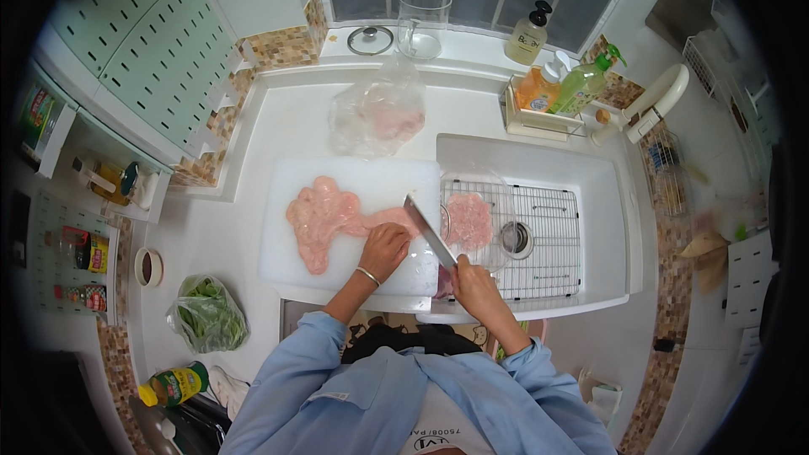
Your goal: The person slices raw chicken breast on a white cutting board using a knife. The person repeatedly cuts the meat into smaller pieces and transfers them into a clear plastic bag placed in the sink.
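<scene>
Pale pink raw meat (323, 215) lies across a white cutting board (354, 279), with a narrow piece reaching to the right. On that narrow piece rests my left hand (384, 249), its fingers curled and pressing it near the blade. My right hand (471, 281) grips the handle of a kitchen knife (430, 230), whose broad blade crosses the meat's right end at a slant. Cut pink meat (469, 221) sits in a clear bowl (499, 193) over the sink, right of the board. The blade's contact with the meat is hard to see.
Behind the board lies a clear plastic bag (379, 107) with pinkish contents. The white sink (600, 202) holds a metal rack (553, 265). Left on the counter are a bag of leafy greens (208, 316) and a small bowl (148, 266). Soap bottles (578, 85) stand near the faucet (660, 104).
</scene>
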Motion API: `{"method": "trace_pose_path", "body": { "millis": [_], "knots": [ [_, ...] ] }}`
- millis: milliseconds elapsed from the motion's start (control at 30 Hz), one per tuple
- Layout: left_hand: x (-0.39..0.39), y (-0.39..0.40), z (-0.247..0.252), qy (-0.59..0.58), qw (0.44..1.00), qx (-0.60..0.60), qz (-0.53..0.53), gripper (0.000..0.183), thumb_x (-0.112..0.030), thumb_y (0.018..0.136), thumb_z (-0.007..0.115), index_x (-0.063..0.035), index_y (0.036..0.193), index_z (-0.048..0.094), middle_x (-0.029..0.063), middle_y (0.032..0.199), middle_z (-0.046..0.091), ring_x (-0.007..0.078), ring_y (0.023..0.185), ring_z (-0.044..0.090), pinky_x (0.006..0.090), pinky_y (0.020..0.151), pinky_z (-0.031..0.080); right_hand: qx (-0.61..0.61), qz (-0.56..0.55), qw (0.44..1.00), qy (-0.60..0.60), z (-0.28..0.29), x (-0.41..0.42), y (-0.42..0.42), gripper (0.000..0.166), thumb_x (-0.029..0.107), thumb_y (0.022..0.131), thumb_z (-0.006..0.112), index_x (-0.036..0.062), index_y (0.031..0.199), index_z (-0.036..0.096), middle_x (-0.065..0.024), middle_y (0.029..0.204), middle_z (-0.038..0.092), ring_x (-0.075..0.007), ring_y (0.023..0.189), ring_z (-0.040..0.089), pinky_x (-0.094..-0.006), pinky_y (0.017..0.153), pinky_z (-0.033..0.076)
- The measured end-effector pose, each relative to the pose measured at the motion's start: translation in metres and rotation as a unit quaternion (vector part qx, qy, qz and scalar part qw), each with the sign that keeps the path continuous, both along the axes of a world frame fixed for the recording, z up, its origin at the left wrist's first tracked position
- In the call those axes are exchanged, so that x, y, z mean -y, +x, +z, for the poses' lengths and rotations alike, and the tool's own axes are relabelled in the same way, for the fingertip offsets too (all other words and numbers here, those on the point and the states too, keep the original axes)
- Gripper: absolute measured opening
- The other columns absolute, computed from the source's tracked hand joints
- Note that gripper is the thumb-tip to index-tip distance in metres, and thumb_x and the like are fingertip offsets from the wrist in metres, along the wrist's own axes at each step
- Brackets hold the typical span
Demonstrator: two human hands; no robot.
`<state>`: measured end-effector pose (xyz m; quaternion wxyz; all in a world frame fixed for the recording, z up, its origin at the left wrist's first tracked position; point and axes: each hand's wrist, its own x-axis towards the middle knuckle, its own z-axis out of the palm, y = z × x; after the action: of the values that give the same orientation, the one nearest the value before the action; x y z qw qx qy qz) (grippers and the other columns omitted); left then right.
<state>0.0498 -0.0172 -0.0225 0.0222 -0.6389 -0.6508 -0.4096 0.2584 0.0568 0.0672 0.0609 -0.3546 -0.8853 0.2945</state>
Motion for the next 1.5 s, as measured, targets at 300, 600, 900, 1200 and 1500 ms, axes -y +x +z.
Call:
{"method": "trace_pose_path", "body": {
  "millis": [300, 600, 900, 1200, 1500],
  "knots": [
    [0.004, -0.003, 0.008, 0.047, 0.997, 0.038, 0.045, 0.018, 0.0, 0.07, 0.067, -0.0026, 0.087, 0.061, 0.0078, 0.094, 0.059, 0.027, 0.091, 0.057, 0.0366, 0.08, 0.046, 0.015, -0.028, 0.998, 0.061, -0.006, -0.011, -0.008, 0.015, 0.008, 0.09, 0.051, -0.0041, 0.085, 0.044, -0.0293, 0.06, 0.055, -0.0471, 0.058, 0.057, -0.0541, 0.052, 0.045],
    [-0.032, -0.008, -0.015, 0.006, 0.999, 0.04, 0.017, 0.015, -0.003, 0.072, 0.066, -0.0036, 0.085, 0.06, 0.0095, 0.091, 0.058, 0.029, 0.091, 0.056, 0.0391, 0.081, 0.044, 0.044, 0.029, 0.998, 0.035, -0.009, 0.003, -0.024, 0.01, -0.001, 0.079, 0.052, -0.0068, 0.083, 0.045, -0.03, 0.066, 0.057, -0.0445, 0.06, 0.06, -0.0513, 0.053, 0.047],
    [-0.027, -0.036, -0.009, -0.024, 0.996, -0.018, 0.088, 0.01, -0.008, 0.073, 0.066, -0.0072, 0.081, 0.06, 0.005, 0.089, 0.059, 0.0245, 0.091, 0.054, 0.0379, 0.083, 0.04, -0.003, 0.041, 0.998, 0.056, -0.031, -0.016, -0.082, 0.012, 0.001, 0.079, 0.052, -0.0082, 0.086, 0.047, -0.0297, 0.069, 0.059, -0.0447, 0.066, 0.061, -0.0502, 0.059, 0.05],
    [0.006, -0.045, 0.006, -0.083, 0.983, -0.014, 0.164, 0.012, -0.016, 0.073, 0.069, -0.0099, 0.08, 0.062, 0.0034, 0.089, 0.056, 0.0245, 0.086, 0.051, 0.0374, 0.079, 0.04, 0.042, -0.058, 0.997, 0.0, -0.019, 0.007, -0.031, 0.016, 0.008, 0.087, 0.052, -0.007, 0.085, 0.046, -0.031, 0.067, 0.058, -0.0478, 0.064, 0.059, -0.0523, 0.059, 0.049],
    [0.026, -0.037, 0.006, -0.042, 0.989, -0.012, 0.143, 0.014, -0.014, 0.071, 0.07, -0.0101, 0.082, 0.062, 0.0038, 0.087, 0.056, 0.0242, 0.084, 0.051, 0.0363, 0.076, 0.04, 0.063, 0.019, 0.996, 0.059, -0.003, 0.024, -0.049, 0.015, 0.007, 0.087, 0.052, -0.0059, 0.084, 0.046, -0.0269, 0.063, 0.058, -0.0437, 0.059, 0.06, -0.0497, 0.054, 0.048]
  ]
}}
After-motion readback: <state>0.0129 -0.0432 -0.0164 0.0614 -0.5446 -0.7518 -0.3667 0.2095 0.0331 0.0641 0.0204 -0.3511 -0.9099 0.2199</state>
